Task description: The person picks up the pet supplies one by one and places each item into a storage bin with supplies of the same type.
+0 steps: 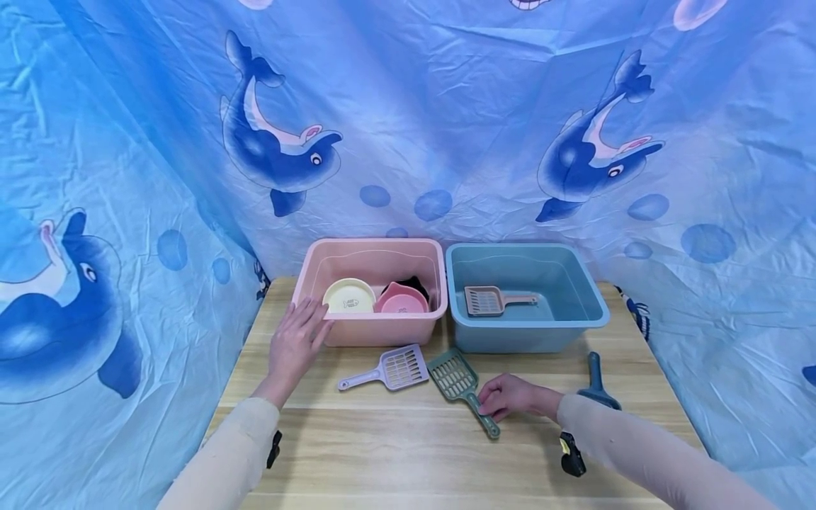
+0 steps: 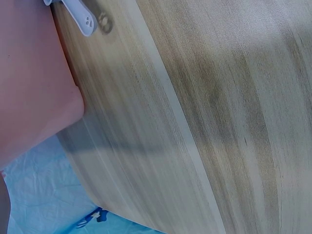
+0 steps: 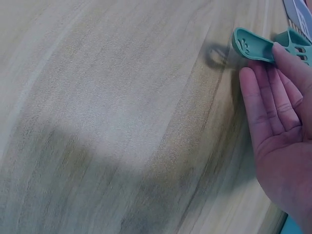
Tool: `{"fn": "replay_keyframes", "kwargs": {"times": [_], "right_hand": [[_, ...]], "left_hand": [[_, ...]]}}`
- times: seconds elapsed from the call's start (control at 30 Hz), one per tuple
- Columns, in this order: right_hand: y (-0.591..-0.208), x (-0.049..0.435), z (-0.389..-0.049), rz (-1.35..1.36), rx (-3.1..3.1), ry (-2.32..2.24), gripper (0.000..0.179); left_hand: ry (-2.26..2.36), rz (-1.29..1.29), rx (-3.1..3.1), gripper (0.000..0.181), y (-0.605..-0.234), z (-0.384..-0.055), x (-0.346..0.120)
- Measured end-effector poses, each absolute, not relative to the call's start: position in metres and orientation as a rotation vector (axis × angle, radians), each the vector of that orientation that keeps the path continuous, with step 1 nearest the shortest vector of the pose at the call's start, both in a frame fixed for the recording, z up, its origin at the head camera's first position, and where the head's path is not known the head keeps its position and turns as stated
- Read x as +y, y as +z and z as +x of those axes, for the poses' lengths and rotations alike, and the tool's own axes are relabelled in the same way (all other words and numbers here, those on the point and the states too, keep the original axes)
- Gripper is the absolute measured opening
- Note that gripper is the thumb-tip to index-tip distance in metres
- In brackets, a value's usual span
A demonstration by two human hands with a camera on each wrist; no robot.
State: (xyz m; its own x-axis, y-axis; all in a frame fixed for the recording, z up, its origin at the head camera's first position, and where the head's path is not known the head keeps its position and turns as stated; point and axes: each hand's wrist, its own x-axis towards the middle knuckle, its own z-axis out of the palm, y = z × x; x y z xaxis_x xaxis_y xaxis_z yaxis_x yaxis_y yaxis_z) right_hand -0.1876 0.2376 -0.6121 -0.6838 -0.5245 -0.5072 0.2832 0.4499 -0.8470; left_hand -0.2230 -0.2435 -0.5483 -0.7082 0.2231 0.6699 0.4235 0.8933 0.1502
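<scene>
My right hand pinches the handle of a green litter scoop over the table. In the right wrist view, the thumb lies on the green handle and the fingers are beneath it. My left hand rests on the front left rim of a pink bin, fingers extended. Inside that bin are a cream bowl, a pink bowl and something black, partly hidden. A lilac litter scoop lies on the table between the hands, just left of the green one.
A blue bin stands right of the pink one, with a brownish-pink litter scoop inside. A dark blue scoop lies on the wooden table, partly behind my right forearm. Blue dolphin-print cloth hangs behind and at both sides.
</scene>
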Motion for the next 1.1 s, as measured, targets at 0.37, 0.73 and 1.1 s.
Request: {"fn": "replay_keyframes", "kwargs": {"times": [0.37, 0.73, 1.1], "right_hand": [[-0.615, 0.243, -0.185, -0.201, 1.95, -1.332, 0.015], [-0.601, 0.253, -0.183, -0.229, 1.97, -1.279, 0.014], [-0.588, 0.259, -0.184, -0.263, 1.93, -1.272, 0.013]], "left_hand": [[-0.383, -0.448, -2.395, 0.046, -0.548, -0.223, -0.242], [-0.382, -0.439, -2.421, 0.048, -0.545, -0.221, -0.241], [-0.388, -0.446, -2.409, 0.047, -0.544, -0.22, -0.241]]}}
